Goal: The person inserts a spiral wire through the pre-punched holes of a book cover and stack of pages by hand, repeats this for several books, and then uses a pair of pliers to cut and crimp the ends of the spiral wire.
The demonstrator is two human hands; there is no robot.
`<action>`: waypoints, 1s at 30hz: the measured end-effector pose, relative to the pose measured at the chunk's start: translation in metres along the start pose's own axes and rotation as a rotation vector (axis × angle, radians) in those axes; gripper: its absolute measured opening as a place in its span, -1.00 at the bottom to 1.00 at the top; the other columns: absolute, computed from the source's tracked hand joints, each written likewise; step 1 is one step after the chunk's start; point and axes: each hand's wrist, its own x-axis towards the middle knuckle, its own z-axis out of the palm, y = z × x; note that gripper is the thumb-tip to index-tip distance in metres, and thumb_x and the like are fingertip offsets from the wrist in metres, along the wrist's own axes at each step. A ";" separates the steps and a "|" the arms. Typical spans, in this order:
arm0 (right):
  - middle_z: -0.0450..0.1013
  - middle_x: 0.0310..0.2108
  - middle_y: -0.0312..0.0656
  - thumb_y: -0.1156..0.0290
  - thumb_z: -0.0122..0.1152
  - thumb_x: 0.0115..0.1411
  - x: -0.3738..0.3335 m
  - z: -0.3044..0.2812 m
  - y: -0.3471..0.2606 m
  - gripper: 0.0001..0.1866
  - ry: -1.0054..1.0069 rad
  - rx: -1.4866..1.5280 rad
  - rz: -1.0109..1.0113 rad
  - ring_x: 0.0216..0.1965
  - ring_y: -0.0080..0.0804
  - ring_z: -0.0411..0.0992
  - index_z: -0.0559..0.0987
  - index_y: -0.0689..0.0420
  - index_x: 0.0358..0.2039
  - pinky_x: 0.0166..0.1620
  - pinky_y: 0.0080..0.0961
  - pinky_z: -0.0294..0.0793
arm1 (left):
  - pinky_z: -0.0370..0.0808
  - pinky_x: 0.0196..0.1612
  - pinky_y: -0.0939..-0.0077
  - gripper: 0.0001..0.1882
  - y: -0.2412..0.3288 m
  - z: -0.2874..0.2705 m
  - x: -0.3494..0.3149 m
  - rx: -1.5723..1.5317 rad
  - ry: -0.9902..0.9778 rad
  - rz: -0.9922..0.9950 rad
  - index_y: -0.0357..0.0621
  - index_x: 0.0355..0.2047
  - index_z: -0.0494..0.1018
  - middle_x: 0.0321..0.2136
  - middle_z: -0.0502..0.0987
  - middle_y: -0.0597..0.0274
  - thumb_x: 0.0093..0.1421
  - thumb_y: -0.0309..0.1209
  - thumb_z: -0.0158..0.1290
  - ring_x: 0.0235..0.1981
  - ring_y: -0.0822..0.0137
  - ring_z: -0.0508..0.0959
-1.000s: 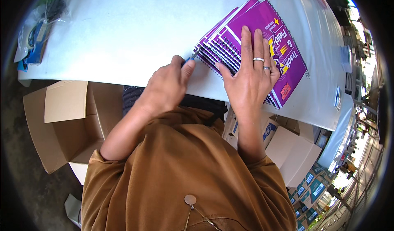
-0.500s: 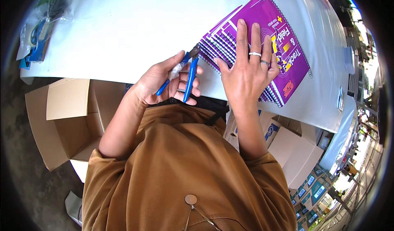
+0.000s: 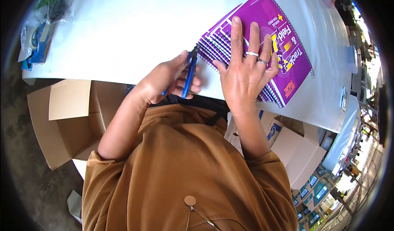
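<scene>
My left hand (image 3: 166,77) is closed round blue-handled pliers (image 3: 189,76), whose dark jaws are at the spiral edge of the purple notebooks (image 3: 293,77). Whether the jaws touch a wire coil cannot be made out. The notebooks lie overlapped in a fanned stack on the table, their coil bindings in staggered rows toward the left. Flat on the top covers rests my right hand (image 3: 248,73), fingers spread, two rings on it, the thumb beside the coils.
The white table (image 3: 123,34) stretches ahead. At its left end lies a clear plastic bag (image 3: 43,38) with blue and green things inside. Below the near edge stand an open cardboard box (image 3: 78,124) at left and cartons (image 3: 295,153) at right. More boxes (image 3: 316,192) are stacked farther right.
My left hand has turned slightly and its fingers have drawn in, bringing the plier handles closer together. My right hand has barely shifted on the notebooks.
</scene>
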 end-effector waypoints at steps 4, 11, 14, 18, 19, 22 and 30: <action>0.13 0.19 -0.12 0.15 0.51 -0.38 0.000 0.002 0.002 0.11 0.029 0.024 -0.010 0.15 0.01 0.12 0.13 -0.30 0.24 0.09 -0.01 -0.04 | 0.46 -0.43 0.35 -0.40 -0.005 -0.017 0.008 -0.375 -0.211 -0.066 -0.21 -0.19 0.35 -0.47 0.46 0.19 0.30 0.07 -0.48 -0.51 0.29 0.48; 0.17 0.17 -0.16 0.18 0.47 -0.32 0.001 -0.002 0.001 0.05 0.021 0.060 -0.005 0.12 -0.01 0.15 0.14 -0.30 0.24 0.08 0.00 -0.01 | 0.45 -0.42 0.35 -0.50 0.013 0.009 -0.005 0.907 0.314 0.128 -0.24 -0.21 0.34 -0.53 0.47 0.17 0.33 -0.03 -0.38 -0.48 0.27 0.52; 0.20 0.15 -0.25 0.11 0.48 -0.42 0.000 0.006 0.003 0.09 0.068 -0.042 -0.018 0.11 -0.13 0.16 0.17 -0.27 0.23 0.09 -0.09 -0.01 | 0.48 -0.29 0.28 -0.46 0.017 -0.002 -0.003 0.319 0.062 -0.056 -0.26 -0.17 0.33 -0.48 0.51 0.11 0.32 -0.01 -0.40 -0.39 0.18 0.55; 0.19 0.14 -0.33 0.05 0.52 -0.57 -0.001 0.015 0.004 0.17 0.136 -0.132 -0.042 0.10 -0.23 0.14 0.21 -0.27 0.21 0.08 -0.15 -0.02 | 0.50 -0.20 0.22 -0.39 -0.005 -0.012 0.005 -0.422 -0.276 -0.112 -0.27 -0.13 0.33 -0.39 0.49 0.07 0.31 0.03 -0.49 -0.24 0.13 0.53; 0.19 0.14 -0.33 0.06 0.52 -0.56 -0.001 0.015 0.004 0.17 0.134 -0.133 -0.047 0.10 -0.22 0.13 0.21 -0.29 0.21 0.07 -0.15 -0.02 | 0.50 -0.19 0.22 -0.38 -0.006 -0.013 0.006 -0.514 -0.324 -0.093 -0.28 -0.11 0.33 -0.36 0.50 0.05 0.32 0.02 -0.53 -0.22 0.13 0.53; 0.18 0.15 -0.33 0.07 0.53 -0.57 -0.001 0.014 0.004 0.15 0.129 -0.124 -0.042 0.11 -0.23 0.12 0.23 -0.31 0.20 0.06 -0.15 -0.01 | 0.51 -0.20 0.19 -0.38 -0.009 -0.015 0.010 -0.521 -0.336 -0.115 -0.26 -0.11 0.33 -0.37 0.49 0.06 0.32 0.02 -0.53 -0.21 0.11 0.53; 0.25 0.09 -0.22 0.29 0.25 -0.05 -0.002 0.016 0.007 -0.20 0.148 -0.108 -0.064 0.02 -0.09 0.24 0.16 -0.33 0.23 -0.02 0.01 0.19 | 0.40 -0.46 0.33 -0.52 0.005 0.009 -0.002 1.039 0.428 0.205 -0.22 -0.36 0.32 -0.63 0.34 0.17 0.34 -0.07 -0.42 -0.57 0.36 0.42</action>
